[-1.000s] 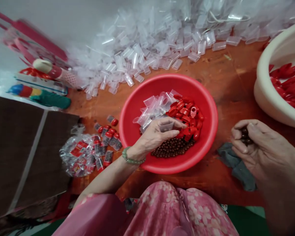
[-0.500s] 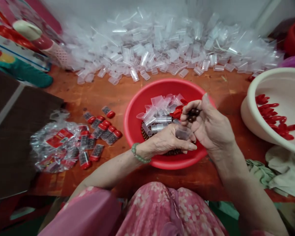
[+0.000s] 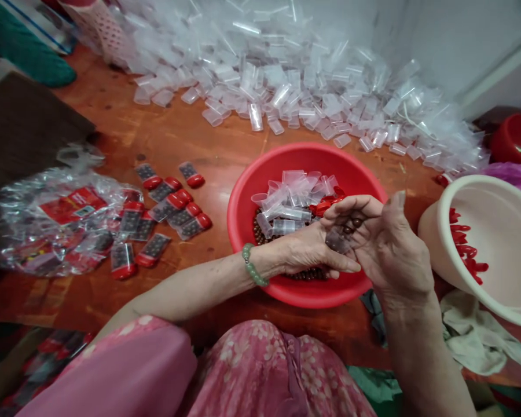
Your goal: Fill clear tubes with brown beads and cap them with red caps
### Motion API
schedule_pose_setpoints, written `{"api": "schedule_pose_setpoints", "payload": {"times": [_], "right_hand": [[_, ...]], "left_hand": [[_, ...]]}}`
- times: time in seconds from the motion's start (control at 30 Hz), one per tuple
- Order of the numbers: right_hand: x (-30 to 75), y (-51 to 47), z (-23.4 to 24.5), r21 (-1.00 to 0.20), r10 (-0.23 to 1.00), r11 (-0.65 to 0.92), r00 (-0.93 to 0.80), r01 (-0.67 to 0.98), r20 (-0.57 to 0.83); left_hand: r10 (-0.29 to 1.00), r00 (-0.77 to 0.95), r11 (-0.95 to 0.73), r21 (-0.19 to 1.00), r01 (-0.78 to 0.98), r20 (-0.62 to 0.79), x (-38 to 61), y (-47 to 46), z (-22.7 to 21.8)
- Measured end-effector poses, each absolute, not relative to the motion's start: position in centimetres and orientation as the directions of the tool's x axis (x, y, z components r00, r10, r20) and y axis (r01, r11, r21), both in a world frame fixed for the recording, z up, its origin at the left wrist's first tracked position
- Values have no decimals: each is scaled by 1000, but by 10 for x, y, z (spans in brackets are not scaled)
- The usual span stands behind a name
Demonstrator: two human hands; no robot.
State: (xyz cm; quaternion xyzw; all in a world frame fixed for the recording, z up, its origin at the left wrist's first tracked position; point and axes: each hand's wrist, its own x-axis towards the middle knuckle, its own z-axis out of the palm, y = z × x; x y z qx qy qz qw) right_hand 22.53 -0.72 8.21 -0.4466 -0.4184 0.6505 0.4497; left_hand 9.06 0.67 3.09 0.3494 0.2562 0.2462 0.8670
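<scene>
Above the red basin (image 3: 252, 174), my left hand (image 3: 308, 246) is closed round a small clear plastic container (image 3: 338, 238). A bracelet of green beads circles that wrist. My right hand (image 3: 393, 252) is cupped, fingers bent, with dark brown beads (image 3: 353, 224) in its palm. The beads lie at the mouth of the container, and some dark shapes show through its wall. In the basin are clear empty containers (image 3: 290, 197), red caps (image 3: 327, 204) and more brown beads (image 3: 312, 273), partly hidden by my hands.
Filled containers with red caps (image 3: 184, 217) lie at left beside a clear plastic bag (image 3: 24, 214). A large heap of clear containers (image 3: 282, 87) spreads along the back. The cream tub (image 3: 445, 231) on the right holds red caps, with a pale cloth (image 3: 481, 336) before it.
My right hand has brought its beads down to the container in my left hand, with the fingers now over its mouth. The whole view has shifted and tilted.
</scene>
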Motion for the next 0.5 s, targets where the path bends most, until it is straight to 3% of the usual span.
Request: {"api": "schedule_pose_setpoints", "payload": {"times": [0.2,0.5], "right_hand": [[229,-13,89,-980,932,-182,-332,-80,-146],[236,0,77,-993,916,-88,-384,84,-114]], "left_hand": [[623,744,591,769,-244,-242,87,13,33],[616,761,553,800,-233,-204,85,16,36]]}}
